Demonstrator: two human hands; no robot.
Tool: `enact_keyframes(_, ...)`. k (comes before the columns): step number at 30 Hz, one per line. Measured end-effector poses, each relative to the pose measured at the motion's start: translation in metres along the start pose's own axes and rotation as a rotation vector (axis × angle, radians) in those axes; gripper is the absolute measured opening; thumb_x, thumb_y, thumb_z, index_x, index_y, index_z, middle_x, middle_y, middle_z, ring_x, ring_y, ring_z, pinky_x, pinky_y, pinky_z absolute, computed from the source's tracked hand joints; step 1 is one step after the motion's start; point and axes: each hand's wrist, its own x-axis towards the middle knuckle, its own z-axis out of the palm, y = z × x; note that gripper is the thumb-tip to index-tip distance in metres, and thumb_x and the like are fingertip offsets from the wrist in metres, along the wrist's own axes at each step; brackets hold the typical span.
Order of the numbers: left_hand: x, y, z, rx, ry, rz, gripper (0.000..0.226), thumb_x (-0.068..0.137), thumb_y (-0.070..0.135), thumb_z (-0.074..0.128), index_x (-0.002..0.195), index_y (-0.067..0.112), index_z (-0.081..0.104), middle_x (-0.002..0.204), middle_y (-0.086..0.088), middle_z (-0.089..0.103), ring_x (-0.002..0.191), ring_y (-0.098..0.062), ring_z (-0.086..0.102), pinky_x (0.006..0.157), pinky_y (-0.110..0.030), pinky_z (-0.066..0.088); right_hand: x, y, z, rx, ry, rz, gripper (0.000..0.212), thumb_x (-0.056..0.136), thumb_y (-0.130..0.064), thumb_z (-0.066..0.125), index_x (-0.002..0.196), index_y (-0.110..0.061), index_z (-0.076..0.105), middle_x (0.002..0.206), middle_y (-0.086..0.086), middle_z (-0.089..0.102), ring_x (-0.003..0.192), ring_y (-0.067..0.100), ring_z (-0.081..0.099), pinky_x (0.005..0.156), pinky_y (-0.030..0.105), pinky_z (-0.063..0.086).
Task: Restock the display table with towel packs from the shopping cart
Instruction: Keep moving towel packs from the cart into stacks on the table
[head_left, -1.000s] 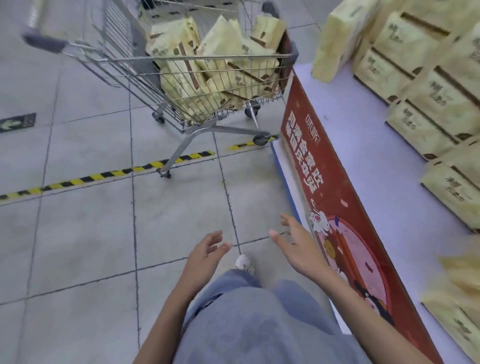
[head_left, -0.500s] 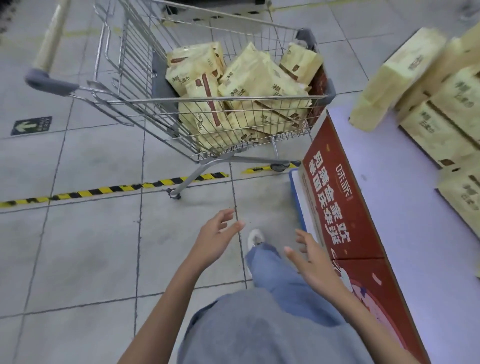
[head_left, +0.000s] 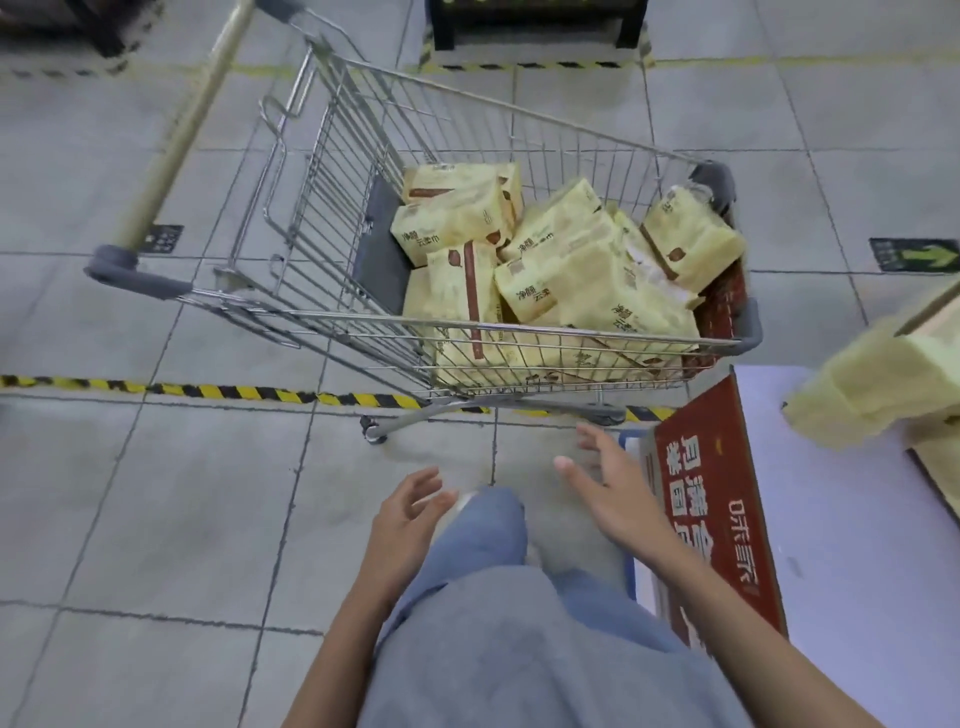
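A wire shopping cart (head_left: 291, 312) stands ahead of me on the tiled floor, holding several pale yellow towel packs (head_left: 566, 280) piled in its right half. The display table (head_left: 841, 519) with a white top and a red front panel (head_left: 711, 514) lies at my right. A yellow pack (head_left: 878, 384) sits at the table's far corner. My left hand (head_left: 405, 519) and my right hand (head_left: 608, 488) are both empty, fingers spread, held low in front of me short of the cart's near side.
A black-and-yellow floor stripe (head_left: 208, 391) runs under the cart. The cart's handle (head_left: 182, 124) points to the far left. A green arrow sticker (head_left: 917, 254) marks the floor at right. A dark stand (head_left: 535, 26) is beyond the cart.
I have stepped closer to the cart, which now sits larger and nearer the centre of view. Both hands have moved forward toward it, still empty.
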Motion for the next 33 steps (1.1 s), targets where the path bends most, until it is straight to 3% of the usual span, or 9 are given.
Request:
enact_keyframes(4,0.053,0.035,0.009,-0.015,-0.011,0.046,0.026,0.091,0.012,0.061,0.115,0.019,0.056,0.120,-0.006,0.061,0.095,0.007,0.055,0.074,-0.007,0.042,0.053,-0.015,-0.016,0.043,-0.001,0.012,0.055,0.092,-0.039,0.054,0.141,-0.021,0.037,0.132,0.000,0.049,0.120,0.015,0.047,0.099,0.030,0.038)
enact_keyframes(7,0.100,0.076,0.013,-0.047,-0.043,0.109,0.027,0.091,0.013,0.060,0.118,0.019,0.057,0.118,-0.002,0.063,0.098,0.007,0.057,0.072,-0.003,0.044,0.096,-0.034,-0.034,0.064,0.056,-0.007,0.054,0.092,-0.038,0.056,0.140,-0.022,0.037,0.132,-0.003,0.049,0.120,0.015,0.049,0.099,0.034,0.041)
enact_keyframes(12,0.178,0.150,0.012,-0.102,-0.030,0.140,0.031,0.091,0.023,0.060,0.123,0.022,0.057,0.117,0.007,0.063,0.103,0.003,0.058,0.071,-0.008,0.046,0.181,-0.086,-0.069,0.101,0.098,-0.051,0.055,0.090,-0.041,0.058,0.139,-0.024,0.039,0.127,-0.004,0.052,0.111,0.014,0.052,0.088,0.028,0.041)
enact_keyframes(15,0.231,0.174,0.015,-0.045,-0.003,0.107,0.036,0.091,0.027,0.061,0.126,0.022,0.054,0.123,0.003,0.060,0.103,-0.002,0.057,0.076,-0.017,0.042,0.239,-0.114,-0.081,0.093,0.094,-0.075,0.057,0.088,-0.044,0.058,0.139,-0.025,0.038,0.129,-0.005,0.051,0.112,0.014,0.051,0.092,0.031,0.042)
enact_keyframes(18,0.278,0.175,0.023,0.015,0.042,-0.039,0.056,0.088,0.034,0.065,0.137,0.021,0.044,0.139,-0.001,0.049,0.119,-0.017,0.050,0.089,-0.032,0.043,0.300,-0.136,-0.082,0.020,0.054,-0.115,0.064,0.086,-0.045,0.061,0.140,-0.021,0.037,0.131,-0.001,0.051,0.116,0.018,0.050,0.097,0.037,0.042)
enact_keyframes(21,0.314,0.159,0.033,0.093,0.107,-0.123,0.081,0.081,0.042,0.071,0.145,0.015,0.031,0.149,-0.006,0.038,0.134,-0.024,0.039,0.106,-0.040,0.036,0.360,-0.147,-0.069,-0.060,-0.032,-0.154,0.069,0.082,-0.044,0.068,0.140,-0.019,0.038,0.135,0.001,0.050,0.122,0.018,0.047,0.092,0.029,0.037)
enact_keyframes(27,0.351,0.129,0.056,0.154,0.245,-0.248,0.114,0.065,0.049,0.082,0.150,0.009,0.018,0.154,-0.009,0.028,0.142,-0.026,0.027,0.113,-0.040,0.026,0.458,-0.134,-0.029,-0.309,-0.242,-0.178,0.094,0.073,-0.044,0.077,0.146,-0.014,0.026,0.151,0.005,0.032,0.136,0.022,0.032,0.106,0.033,0.030)
enact_keyframes(30,0.361,0.119,0.062,0.179,0.287,-0.253,0.125,0.057,0.051,0.086,0.151,0.009,0.014,0.154,-0.010,0.030,0.142,-0.025,0.026,0.113,-0.039,0.025,0.479,-0.117,-0.013,-0.355,-0.275,-0.180,0.101,0.066,-0.042,0.082,0.145,-0.013,0.026,0.149,0.007,0.033,0.134,0.026,0.032,0.101,0.036,0.034)
enact_keyframes(33,0.367,0.114,0.066,0.222,0.306,-0.265,0.131,0.053,0.053,0.087,0.150,0.010,0.011,0.151,-0.011,0.032,0.140,-0.028,0.027,0.113,-0.041,0.024,0.483,-0.105,-0.001,-0.360,-0.197,-0.210,0.105,0.058,-0.041,0.085,0.143,-0.019,0.028,0.143,0.006,0.035,0.131,0.027,0.027,0.093,0.036,0.038)
